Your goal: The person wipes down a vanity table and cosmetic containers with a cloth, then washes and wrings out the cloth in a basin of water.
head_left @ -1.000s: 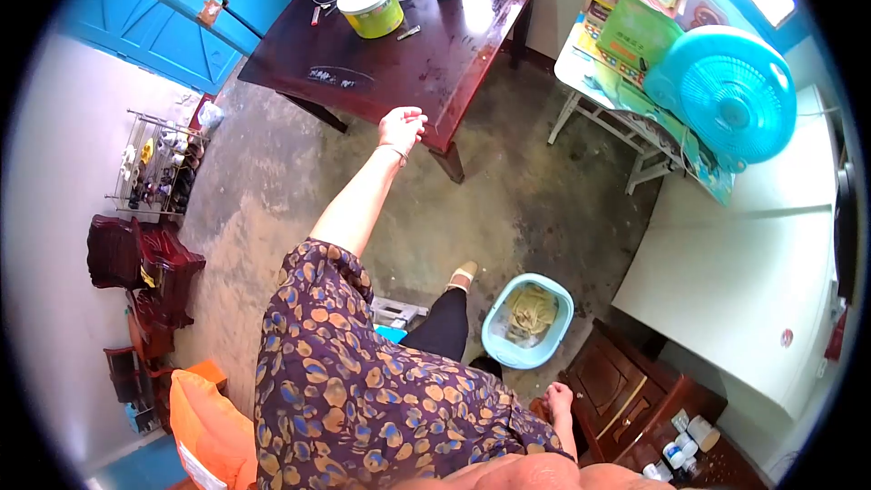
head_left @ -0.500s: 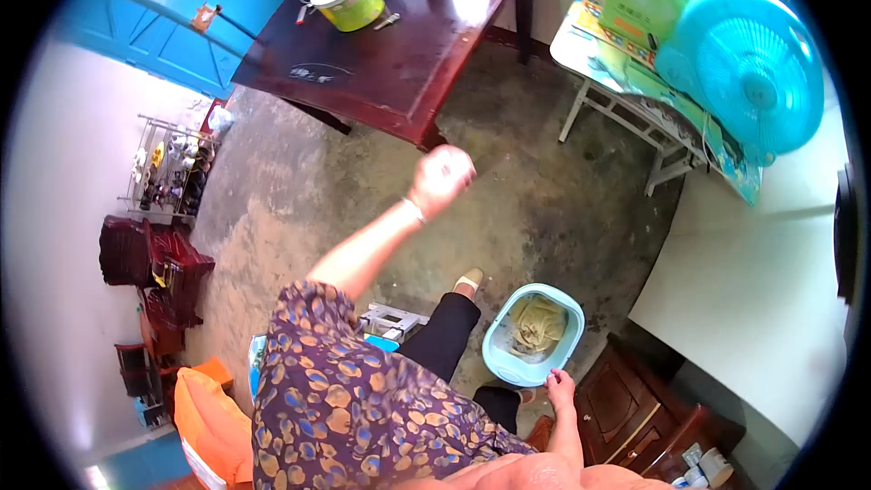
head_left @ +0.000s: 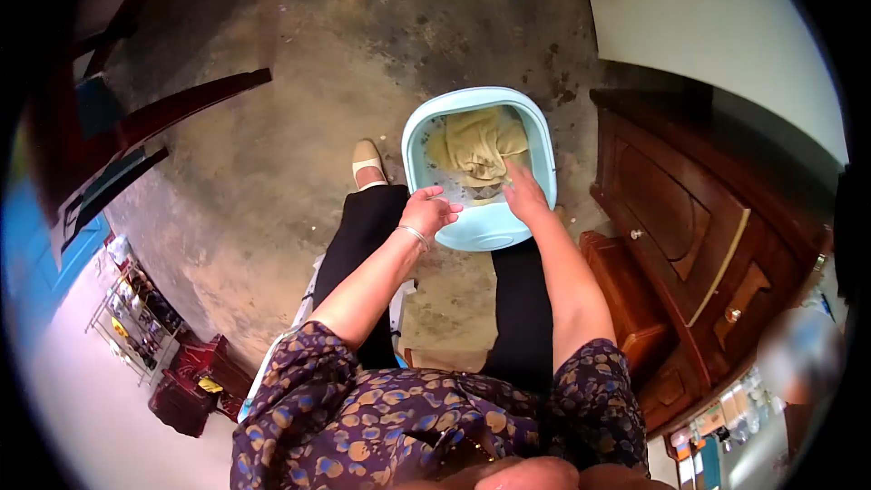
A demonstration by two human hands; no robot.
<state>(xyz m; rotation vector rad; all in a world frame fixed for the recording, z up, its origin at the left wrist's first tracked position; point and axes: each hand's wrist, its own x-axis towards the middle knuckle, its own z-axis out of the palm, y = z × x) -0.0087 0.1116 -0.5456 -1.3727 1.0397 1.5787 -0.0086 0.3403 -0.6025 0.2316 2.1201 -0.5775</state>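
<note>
A light blue plastic basin (head_left: 490, 231) stands on the floor between my feet. Inside it lies a wet-looking, yellowish-green cloth (head_left: 476, 143), bunched up over some water. My left hand (head_left: 431, 211) hovers at the basin's near left rim, its fingers apart and nothing in them. Over the near right part of the basin reaches my right hand (head_left: 526, 193), fingers stretched out, with the fingertips right at the cloth's lower edge.
To the right stands a dark brown wooden cabinet (head_left: 671, 209) with knobs. A dark table (head_left: 195, 109) juts in at the upper left. Lower left, a shoe rack (head_left: 136, 322) is near stacked dark red stools (head_left: 200, 381).
My left hand has come down from near the table corner to the basin. My right hand has moved from the rim to over the cloth. The view has turned down toward the basin.
</note>
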